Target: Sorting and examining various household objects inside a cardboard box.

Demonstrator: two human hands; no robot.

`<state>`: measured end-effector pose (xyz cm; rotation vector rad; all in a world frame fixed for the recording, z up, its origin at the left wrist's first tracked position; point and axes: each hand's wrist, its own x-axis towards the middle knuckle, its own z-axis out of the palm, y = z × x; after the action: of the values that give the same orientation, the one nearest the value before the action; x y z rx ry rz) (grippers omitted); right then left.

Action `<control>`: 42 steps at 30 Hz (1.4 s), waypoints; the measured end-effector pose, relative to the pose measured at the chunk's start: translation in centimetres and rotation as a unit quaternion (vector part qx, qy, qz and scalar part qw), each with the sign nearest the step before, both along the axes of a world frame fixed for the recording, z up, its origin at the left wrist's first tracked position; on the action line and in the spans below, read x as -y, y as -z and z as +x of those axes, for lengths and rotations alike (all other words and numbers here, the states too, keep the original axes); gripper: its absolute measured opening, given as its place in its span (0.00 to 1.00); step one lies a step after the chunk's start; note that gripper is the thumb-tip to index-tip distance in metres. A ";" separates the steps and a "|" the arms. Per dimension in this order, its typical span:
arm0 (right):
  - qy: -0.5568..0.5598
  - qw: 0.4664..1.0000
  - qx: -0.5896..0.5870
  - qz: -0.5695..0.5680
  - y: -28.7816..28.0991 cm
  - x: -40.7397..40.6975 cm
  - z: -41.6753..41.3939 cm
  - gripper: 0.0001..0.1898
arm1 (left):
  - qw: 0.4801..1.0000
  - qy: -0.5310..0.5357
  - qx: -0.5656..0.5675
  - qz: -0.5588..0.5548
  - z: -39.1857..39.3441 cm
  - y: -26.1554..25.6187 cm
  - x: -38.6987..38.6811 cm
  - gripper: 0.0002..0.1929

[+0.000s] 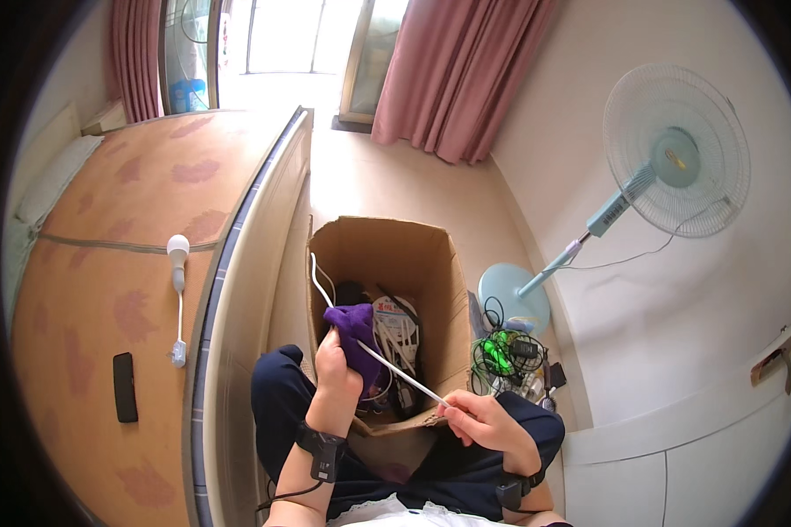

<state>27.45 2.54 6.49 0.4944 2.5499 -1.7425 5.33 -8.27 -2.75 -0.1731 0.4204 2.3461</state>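
A purple cloth (361, 356) is wrapped around a white cable (400, 373), and my left hand (337, 369) grips both above the box. My right hand (475, 421) pinches the same cable near the front right rim, so the stretch between the hands runs straight. Past the cloth, the cable's far part bends up along the left wall of an open cardboard box (395, 247). Inside the box lie a round white piece with printing (394, 317), several white strips and some dark items partly hidden by the cloth.
On the bed mat (132, 316) at left lie a white bulb (178, 249) on a corded plug and a black case (125, 387). Tangled cables (507, 356) and small items lie right of the box. A pale blue standing fan (514, 300) stands behind them by the wall.
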 end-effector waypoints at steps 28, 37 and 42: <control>0.167 0.975 -0.122 0.077 5.0 1.5 -3.6 0.16 | 0.972 0.143 -0.145 -0.122 7.9 -0.8 -1.9 0.12; 0.133 0.963 -0.073 0.225 5.0 1.0 -3.4 0.20 | 0.766 0.139 -0.500 -0.379 6.1 1.6 -1.0 0.11; 0.145 0.966 -0.038 0.209 4.6 -2.4 -4.2 0.15 | 0.815 0.121 -0.450 -0.345 5.0 2.0 -0.7 0.12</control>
<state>23.28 4.92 1.85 0.8683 3.0437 -1.2940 10.32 -7.57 -4.78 0.6563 1.6402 1.7769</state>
